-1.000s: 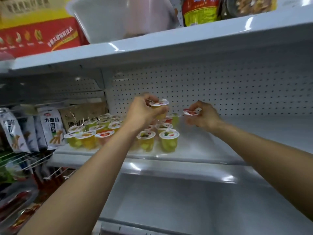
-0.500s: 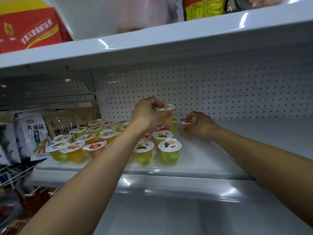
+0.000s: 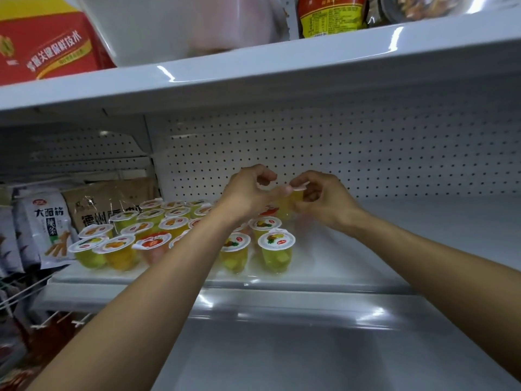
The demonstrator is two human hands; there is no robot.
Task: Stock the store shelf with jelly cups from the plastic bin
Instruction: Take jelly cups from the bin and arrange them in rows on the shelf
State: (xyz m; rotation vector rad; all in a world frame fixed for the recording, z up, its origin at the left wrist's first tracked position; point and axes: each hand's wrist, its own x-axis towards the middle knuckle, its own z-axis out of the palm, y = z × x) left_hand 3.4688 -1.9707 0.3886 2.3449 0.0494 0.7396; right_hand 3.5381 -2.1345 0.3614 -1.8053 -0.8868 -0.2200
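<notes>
Right now your left hand (image 3: 248, 194) and right hand (image 3: 327, 203) meet above the white metal shelf (image 3: 423, 238). Both sets of fingers curl onto one small yellow jelly cup (image 3: 291, 203) of clear plastic with a white foil lid, held in the air between them. Just below and to the left, rows of lidded jelly cups (image 3: 169, 227) stand on that shelf. The white plastic bin (image 3: 169, 29) sits on the shelf above.

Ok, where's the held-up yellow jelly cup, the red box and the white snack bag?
yellow jelly cup (image 3: 291, 204): head view, clear yellow side.
red box (image 3: 50, 52): head view, front face.
white snack bag (image 3: 46, 221): head view, printed front.
</notes>
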